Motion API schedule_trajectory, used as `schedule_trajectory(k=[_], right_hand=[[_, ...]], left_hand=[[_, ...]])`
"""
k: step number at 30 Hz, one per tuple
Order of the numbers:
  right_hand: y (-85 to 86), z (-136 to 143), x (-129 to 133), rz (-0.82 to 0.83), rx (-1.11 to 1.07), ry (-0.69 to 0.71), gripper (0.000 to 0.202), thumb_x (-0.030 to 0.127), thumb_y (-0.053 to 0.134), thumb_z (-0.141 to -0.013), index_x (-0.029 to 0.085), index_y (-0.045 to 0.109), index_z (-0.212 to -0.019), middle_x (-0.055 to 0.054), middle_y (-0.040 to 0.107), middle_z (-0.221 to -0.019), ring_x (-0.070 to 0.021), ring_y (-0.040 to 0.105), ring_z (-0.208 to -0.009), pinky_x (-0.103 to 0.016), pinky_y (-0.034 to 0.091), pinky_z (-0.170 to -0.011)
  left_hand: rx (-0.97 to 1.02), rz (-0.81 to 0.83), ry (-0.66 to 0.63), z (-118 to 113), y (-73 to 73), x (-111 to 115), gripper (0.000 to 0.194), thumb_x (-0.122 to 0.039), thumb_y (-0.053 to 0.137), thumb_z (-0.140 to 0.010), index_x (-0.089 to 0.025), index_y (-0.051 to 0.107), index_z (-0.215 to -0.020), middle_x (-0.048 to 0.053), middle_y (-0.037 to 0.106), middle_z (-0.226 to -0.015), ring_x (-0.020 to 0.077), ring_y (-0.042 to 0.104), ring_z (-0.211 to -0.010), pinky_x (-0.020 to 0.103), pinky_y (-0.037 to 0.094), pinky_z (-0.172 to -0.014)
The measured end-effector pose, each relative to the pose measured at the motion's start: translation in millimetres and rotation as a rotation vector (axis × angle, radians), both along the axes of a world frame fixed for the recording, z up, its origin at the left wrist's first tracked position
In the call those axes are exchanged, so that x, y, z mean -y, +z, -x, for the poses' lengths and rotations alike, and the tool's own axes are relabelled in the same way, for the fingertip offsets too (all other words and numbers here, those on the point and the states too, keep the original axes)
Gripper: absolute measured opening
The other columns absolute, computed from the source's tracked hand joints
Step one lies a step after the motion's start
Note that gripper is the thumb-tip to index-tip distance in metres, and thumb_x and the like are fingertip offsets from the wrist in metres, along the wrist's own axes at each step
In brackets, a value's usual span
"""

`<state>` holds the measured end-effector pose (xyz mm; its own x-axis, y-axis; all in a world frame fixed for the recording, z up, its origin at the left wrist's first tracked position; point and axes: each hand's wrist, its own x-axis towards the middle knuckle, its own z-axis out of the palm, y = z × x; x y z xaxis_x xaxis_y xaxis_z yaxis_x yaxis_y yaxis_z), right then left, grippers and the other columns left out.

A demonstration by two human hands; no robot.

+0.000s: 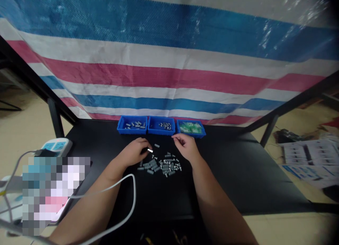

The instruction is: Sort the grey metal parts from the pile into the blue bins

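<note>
My left hand (pixel 136 151) is closed, with a small bright metal cylinder (pixel 150 150) at its fingertips. Just beyond them, a single grey cylinder (pixel 157 145) lies on the black table (pixel 227 167). My right hand (pixel 187 146) has thumb and forefinger pinched together in front of the blue bins; anything between them is too small to make out. Between my forearms lies a loose pile of grey metal cylinders (pixel 150 165), mixed with small silver screws (pixel 177 166) on its right side.
Three blue bins stand in a row at the back: the left bin (pixel 132 132) holds cylinders, the middle bin (pixel 161 132) screws, the right bin (pixel 194 135) green-and-white packets. A white cable (pixel 134 188) loops over my left forearm. A power strip (pixel 63 146) and a blurred-out screen sit left.
</note>
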<state>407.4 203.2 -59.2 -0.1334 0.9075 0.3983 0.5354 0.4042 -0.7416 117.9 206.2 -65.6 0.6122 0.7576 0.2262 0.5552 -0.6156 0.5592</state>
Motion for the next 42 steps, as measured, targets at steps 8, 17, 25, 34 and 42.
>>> schedule_trajectory(k=[8, 17, 25, 34, 42], right_hand=[[-10.5, -15, -8, 0.068, 0.065, -0.137, 0.019, 0.031, 0.060, -0.089, 0.019, 0.074, -0.093, 0.002, 0.060, -0.062, -0.0120, 0.050, -0.052, -0.025, 0.040, -0.055], [-20.5, -21, -12, 0.173, 0.109, -0.178, 0.017, 0.032, 0.061, -0.086, 0.020, 0.073, -0.090, 0.002, 0.061, -0.064, -0.0132, 0.054, -0.055, -0.025, 0.042, -0.058], [0.9, -13, 1, 0.222, 0.177, 0.171, 0.012, 0.023, 0.062, -0.086, 0.020, 0.073, -0.086, 0.001, 0.065, -0.071, -0.0116, 0.054, -0.060, -0.024, 0.038, -0.058], [13.8, -2, 16, 0.342, 0.329, 0.209, 0.008, 0.017, 0.068, -0.081, 0.022, 0.071, -0.087, 0.003, 0.070, -0.074, -0.0102, 0.058, -0.062, -0.023, 0.038, -0.059], [7.2, -6, 14, 0.407, 0.347, 0.109, 0.010, 0.015, 0.072, -0.079, 0.022, 0.070, -0.086, 0.002, 0.072, -0.079, -0.0122, 0.064, -0.069, -0.024, 0.043, -0.064]], left_hand=[[0.176, 0.049, 0.086, -3, 14.0, 4, 0.020, -0.023, 0.054, -0.095, -0.021, 0.068, -0.110, 0.006, 0.071, -0.105, 0.0195, 0.066, -0.095, 0.034, 0.050, -0.086], [0.836, 0.552, 0.444, -6, -0.2, -8, 0.028, -0.044, 0.066, -0.088, -0.019, 0.064, -0.100, -0.002, 0.060, -0.070, 0.0119, 0.060, -0.059, 0.022, 0.045, -0.055], [1.375, 0.605, 0.731, 7, 5.5, -21, 0.038, -0.037, 0.084, -0.074, -0.015, 0.065, -0.098, 0.002, 0.071, -0.079, 0.0111, 0.068, -0.064, 0.019, 0.052, -0.058], [1.401, 0.665, 0.384, 5, 19.4, -8, 0.044, -0.032, 0.083, -0.077, -0.024, 0.072, -0.119, 0.010, 0.064, -0.139, 0.0230, 0.075, -0.098, 0.034, 0.063, -0.081], [1.309, 0.609, 0.260, 3, 18.7, 0, 0.019, -0.034, 0.083, -0.078, -0.020, 0.077, -0.089, 0.004, 0.076, -0.079, 0.0163, 0.073, -0.070, 0.029, 0.061, -0.071]])
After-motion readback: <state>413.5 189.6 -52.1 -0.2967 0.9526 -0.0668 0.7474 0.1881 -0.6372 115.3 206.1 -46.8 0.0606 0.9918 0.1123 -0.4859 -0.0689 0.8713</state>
